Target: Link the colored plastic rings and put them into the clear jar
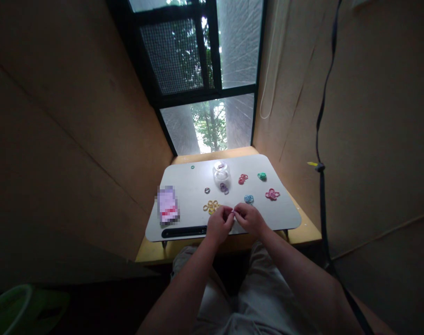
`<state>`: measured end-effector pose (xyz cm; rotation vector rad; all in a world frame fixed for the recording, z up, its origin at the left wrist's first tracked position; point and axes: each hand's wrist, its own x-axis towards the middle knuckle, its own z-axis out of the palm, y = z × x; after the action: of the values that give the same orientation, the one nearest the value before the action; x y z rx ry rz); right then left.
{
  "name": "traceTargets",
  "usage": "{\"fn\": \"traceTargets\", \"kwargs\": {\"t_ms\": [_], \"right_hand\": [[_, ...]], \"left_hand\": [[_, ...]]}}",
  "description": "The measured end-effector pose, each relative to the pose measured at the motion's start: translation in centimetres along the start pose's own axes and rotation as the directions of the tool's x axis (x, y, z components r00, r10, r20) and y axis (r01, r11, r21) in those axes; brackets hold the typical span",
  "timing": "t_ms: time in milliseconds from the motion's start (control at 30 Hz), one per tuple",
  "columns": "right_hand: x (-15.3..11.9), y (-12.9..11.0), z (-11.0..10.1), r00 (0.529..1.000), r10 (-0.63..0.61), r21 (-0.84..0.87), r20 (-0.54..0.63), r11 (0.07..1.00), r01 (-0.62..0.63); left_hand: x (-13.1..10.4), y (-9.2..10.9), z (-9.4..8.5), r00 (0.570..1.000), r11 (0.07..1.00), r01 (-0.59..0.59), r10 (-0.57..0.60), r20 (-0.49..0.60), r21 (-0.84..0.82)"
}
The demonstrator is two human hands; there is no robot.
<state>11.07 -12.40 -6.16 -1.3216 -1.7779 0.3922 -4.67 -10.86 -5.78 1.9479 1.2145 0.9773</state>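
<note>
My left hand (220,223) and my right hand (249,217) meet above the front of a small white table (189,186). Thumbs and fingers of both are closed in a pinch on one small pinkish-purple hair tie (233,212), mostly hidden by the fingertips. Just beyond my left hand lies a group of yellow hair ties (211,206). Past my right hand sit blue hair ties (248,199), with pink ones (272,194) farther right. Red hair ties (243,178), green ones (262,176) and purple ones (224,188) form separate groups behind.
A clear jar (221,173) stands toward the back. Left of it are a dark grey hair tie (207,190) and a lone green one (192,167). A blurred-out purple packet (168,204) lies left. A black slot (184,231) runs along the front edge. A dark strap (322,204) hangs right.
</note>
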Motion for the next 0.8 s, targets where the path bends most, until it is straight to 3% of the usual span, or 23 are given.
{"fn": "traceTargets", "kwargs": {"t_ms": [267,800], "right_hand": [[0.03,0.04,0.03,1.0,0.019,-0.004,-0.005,1.0,-0.019],[-0.15,0.08,0.18,1.0,0.022,-0.017,-0.009,1.0,-0.022]], "left_hand": [[-0.05,0.18,-0.09,0.999,0.999,-0.039,0.039,0.015,0.014],[0.21,0.32,0.13,1.0,0.992,0.0,0.003,-0.023,0.125]]}}
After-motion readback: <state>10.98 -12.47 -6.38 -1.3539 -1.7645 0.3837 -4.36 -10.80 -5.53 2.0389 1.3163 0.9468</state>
